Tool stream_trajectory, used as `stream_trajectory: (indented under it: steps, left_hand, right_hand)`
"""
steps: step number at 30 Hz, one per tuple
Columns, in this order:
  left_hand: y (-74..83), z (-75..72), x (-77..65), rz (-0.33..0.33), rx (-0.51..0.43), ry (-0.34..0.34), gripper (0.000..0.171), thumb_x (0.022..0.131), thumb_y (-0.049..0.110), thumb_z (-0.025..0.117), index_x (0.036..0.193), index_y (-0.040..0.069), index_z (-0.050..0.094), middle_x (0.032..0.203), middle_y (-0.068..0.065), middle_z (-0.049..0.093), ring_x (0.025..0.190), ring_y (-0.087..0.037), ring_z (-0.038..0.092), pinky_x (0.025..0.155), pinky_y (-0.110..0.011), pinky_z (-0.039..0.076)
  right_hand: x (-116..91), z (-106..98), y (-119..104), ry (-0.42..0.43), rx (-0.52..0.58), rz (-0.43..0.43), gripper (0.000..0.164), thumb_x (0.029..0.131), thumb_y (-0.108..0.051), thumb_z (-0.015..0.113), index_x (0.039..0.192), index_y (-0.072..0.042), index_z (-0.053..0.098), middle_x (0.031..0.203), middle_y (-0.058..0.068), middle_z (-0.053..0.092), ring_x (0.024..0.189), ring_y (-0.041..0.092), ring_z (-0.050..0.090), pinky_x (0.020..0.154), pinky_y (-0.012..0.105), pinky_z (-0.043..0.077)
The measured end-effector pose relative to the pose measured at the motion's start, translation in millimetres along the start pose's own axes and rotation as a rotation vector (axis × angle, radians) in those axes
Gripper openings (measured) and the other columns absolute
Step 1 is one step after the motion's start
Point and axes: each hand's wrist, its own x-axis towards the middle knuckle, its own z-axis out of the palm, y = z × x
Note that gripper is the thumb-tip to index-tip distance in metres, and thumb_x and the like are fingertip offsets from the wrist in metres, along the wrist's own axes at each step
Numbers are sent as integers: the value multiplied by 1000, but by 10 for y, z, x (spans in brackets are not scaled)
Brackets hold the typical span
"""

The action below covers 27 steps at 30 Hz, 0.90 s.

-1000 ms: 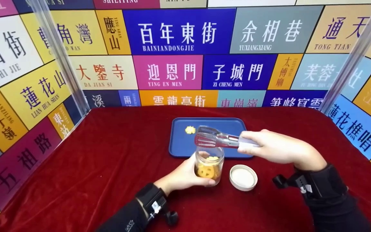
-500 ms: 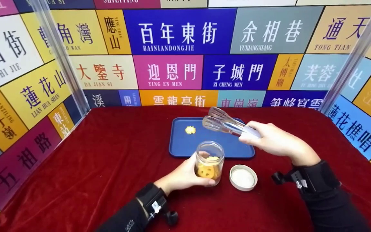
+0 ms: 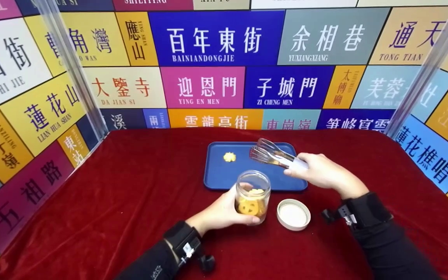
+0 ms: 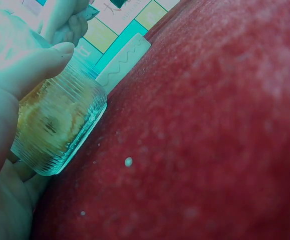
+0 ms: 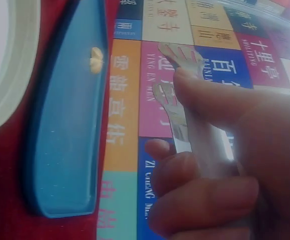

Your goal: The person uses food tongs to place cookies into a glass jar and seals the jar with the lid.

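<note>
My left hand [image 3: 224, 210] is wrapped round a glass jar [image 3: 253, 179] without its lid, thumb across the front. Yellow cookies [image 3: 249, 207] fill its lower part; in the left wrist view the ribbed glass [image 4: 79, 107] shows a cookie inside. My right hand [image 3: 323, 171] grips metal tongs [image 3: 265, 152] by their pale handle, above a blue tray [image 3: 218, 177]. Their slotted ends stand apart, and I see nothing between them in the right wrist view. One flower-shaped yellow cookie [image 3: 230, 156] lies on the tray's left half.
A round cream lid [image 3: 293, 214] lies upside down on the red cloth [image 3: 138, 194], right of the jar. Behind the table stands a wall of coloured name panels [image 3: 216, 37], with clear upright posts [image 3: 74, 70] at the sides.
The tongs have moved from above the jar's mouth, back and right over the tray. Since half a second ago they have dropped a little. My left hand and the jar stay put.
</note>
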Motion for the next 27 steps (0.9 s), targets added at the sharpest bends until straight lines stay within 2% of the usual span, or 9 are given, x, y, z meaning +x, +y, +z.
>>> stream_trajectory:
  steps: [9, 17, 23, 27]
  left_hand:
    - [16, -3, 12, 3, -13, -4, 86, 82, 16, 93, 149, 3, 41, 127, 4, 70, 117, -13, 66, 109, -32, 49]
    - [-8, -4, -2, 14, -55, -3, 82, 82, 14, 93, 148, 13, 43, 132, 2, 68, 121, -15, 65, 111, -33, 49]
    - [11, -4, 1, -2, -24, 3, 82, 82, 17, 93, 147, 9, 43, 129, 1, 68, 119, -14, 66, 109, -32, 50]
    - [19, -5, 3, 1, -11, 4, 83, 82, 17, 93, 148, 9, 43, 130, 2, 68, 119, -13, 65, 109, -31, 49]
  right_hand:
    - [92, 90, -94, 18, -23, 18, 49, 95, -51, 76, 110, -5, 67, 83, 5, 63, 73, 21, 59, 63, 35, 45]
    - [509, 310, -168, -59, -40, 28, 47, 98, -52, 73, 101, -6, 65, 80, 4, 57, 72, 21, 57, 63, 34, 44]
    - [765, 414, -263, -99, 10, 62, 44, 101, -49, 70, 102, -6, 65, 82, 5, 58, 73, 22, 56, 62, 32, 45]
    - [871, 501, -354, -109, 4, 68, 43, 102, -48, 68, 102, -5, 65, 82, 5, 57, 75, 23, 57, 63, 32, 45]
